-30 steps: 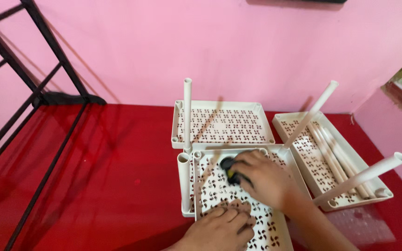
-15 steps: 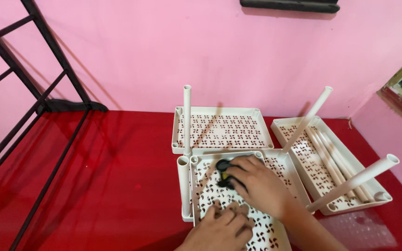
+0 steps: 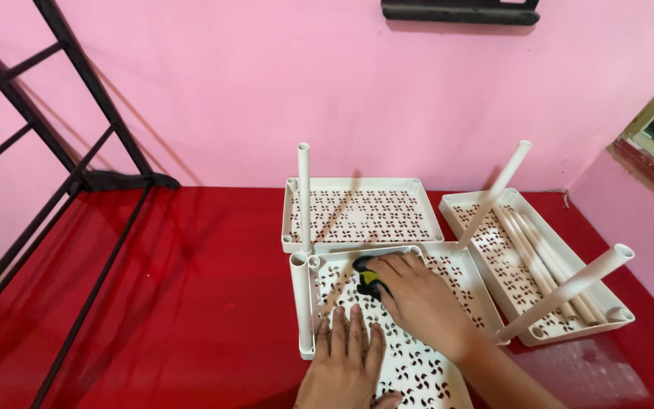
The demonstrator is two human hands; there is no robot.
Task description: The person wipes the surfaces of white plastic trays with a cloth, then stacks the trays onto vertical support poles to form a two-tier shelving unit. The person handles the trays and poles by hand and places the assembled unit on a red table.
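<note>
Left hand (image 3: 348,356): laid flat, fingers spread open, on the near tray (image 3: 425,363).
Right hand (image 3: 414,299): fingers closed around a black-and-yellow tool (image 3: 365,279), at the tray's far edge.

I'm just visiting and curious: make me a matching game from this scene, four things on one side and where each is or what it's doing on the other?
Things:
1. left hand
2. right hand
3. loose tubes
4. black metal frame

Places or states:
a. lying in the tray on the right
b. leaning at the pink wall, far left
c. pressed flat on the near perforated tray
d. gripping a small black and yellow tool

Pairs: 1-c, 2-d, 3-a, 4-b
</note>
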